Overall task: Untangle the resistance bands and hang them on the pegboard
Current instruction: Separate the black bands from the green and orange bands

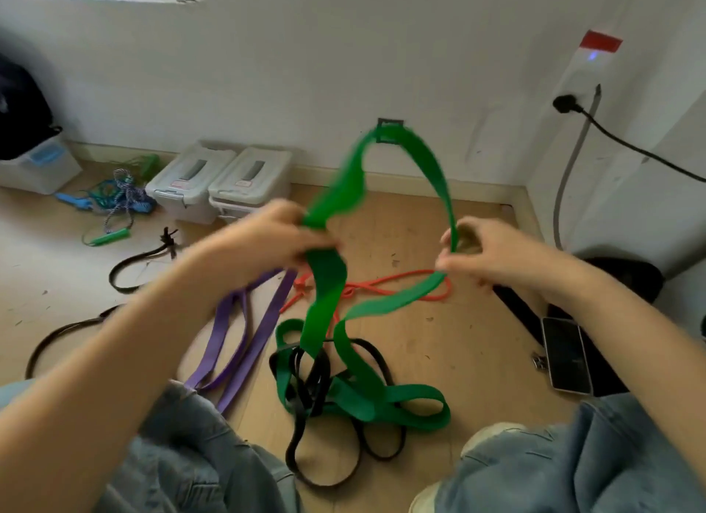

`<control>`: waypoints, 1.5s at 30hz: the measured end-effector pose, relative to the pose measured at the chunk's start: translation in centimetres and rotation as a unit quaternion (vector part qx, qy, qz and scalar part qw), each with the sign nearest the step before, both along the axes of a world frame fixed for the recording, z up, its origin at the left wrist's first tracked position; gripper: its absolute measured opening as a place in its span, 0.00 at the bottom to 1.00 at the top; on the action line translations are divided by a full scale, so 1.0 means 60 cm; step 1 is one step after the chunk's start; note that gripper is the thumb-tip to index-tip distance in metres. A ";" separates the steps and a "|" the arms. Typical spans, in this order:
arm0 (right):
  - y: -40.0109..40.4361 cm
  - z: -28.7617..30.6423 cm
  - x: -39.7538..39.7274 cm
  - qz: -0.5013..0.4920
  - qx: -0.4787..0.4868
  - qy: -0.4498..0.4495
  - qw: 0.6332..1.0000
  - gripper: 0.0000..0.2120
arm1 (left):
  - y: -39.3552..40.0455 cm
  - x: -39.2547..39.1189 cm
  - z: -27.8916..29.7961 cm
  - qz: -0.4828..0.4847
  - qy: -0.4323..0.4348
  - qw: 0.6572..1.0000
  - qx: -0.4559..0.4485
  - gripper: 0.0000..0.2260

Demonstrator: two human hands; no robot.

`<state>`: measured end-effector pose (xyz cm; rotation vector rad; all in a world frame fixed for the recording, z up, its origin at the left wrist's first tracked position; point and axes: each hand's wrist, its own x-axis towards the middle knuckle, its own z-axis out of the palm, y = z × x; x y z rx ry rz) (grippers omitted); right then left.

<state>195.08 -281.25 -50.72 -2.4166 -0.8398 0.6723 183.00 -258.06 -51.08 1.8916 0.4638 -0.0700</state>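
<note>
Both hands pinch the green band (386, 161): left hand (267, 237) at 9 o'clock, right hand (477, 253) at 3. It arches up to 12, then hangs down to 6 into the black band (305, 382) knot, nearer the left hand.

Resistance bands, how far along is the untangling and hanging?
Done: nothing hung; no pegboard in view. In hand: both hands, left and right, hold up the green band, its lower end snarled with the black band. Left: purple band and orange band on the floor.
</note>
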 end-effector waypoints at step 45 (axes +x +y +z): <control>0.071 0.016 -0.098 0.053 0.354 0.147 0.922 0.08 | -0.013 -0.002 0.033 -0.068 -0.081 0.955 -0.276 0.22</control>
